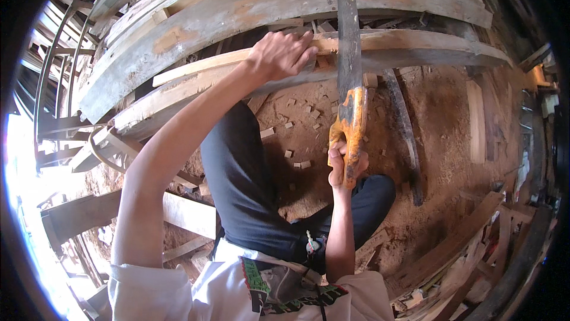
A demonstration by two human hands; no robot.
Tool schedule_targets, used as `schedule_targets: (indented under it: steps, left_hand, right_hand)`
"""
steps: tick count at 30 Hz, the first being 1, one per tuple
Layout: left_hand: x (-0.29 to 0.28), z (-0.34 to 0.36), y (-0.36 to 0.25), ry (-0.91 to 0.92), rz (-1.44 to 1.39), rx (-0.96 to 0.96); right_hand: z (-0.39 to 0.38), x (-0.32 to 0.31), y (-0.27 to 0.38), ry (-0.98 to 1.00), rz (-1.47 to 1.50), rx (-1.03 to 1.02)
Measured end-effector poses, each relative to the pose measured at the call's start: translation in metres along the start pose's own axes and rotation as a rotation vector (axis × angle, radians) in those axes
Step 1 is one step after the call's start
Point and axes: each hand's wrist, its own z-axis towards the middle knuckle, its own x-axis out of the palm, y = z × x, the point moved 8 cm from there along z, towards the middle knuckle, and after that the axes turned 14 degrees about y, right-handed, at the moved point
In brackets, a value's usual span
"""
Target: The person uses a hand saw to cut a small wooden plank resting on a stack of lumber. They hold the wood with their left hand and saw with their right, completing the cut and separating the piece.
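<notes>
A handsaw with a dark, worn blade and a chipped orange-yellow handle points away from me. My right hand is closed around that handle, low in front of my lap. The blade lies across a thick grey-brown plank, just right of my left hand. Fingers curled, my left hand grips a pale wooden strip lying along the plank. The strip's end under the fingers is partly hidden, and I cannot tell whether the saw teeth are in the wood.
Long weathered boards are stacked beyond the plank. Small cut wood blocks are scattered over the brown, dusty ground between my legs. A dark narrow bar leans at the right, with more boards at the lower right.
</notes>
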Motion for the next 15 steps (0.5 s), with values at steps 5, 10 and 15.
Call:
schedule_targets:
  steps: [5,10,15]
  left_hand:
    - [-0.004,-0.002,-0.003,-0.102,0.021,0.044]
    - [0.003,0.002,0.002,0.064,-0.045,-0.028]
    - [0.002,0.003,0.001,0.086,-0.044,-0.024]
  right_hand:
    - [0.002,0.000,-0.003,0.009,-0.102,-0.015]
    - [0.008,0.004,-0.005,0.047,-0.113,-0.029]
    - [0.011,0.004,-0.003,0.039,-0.124,-0.021]
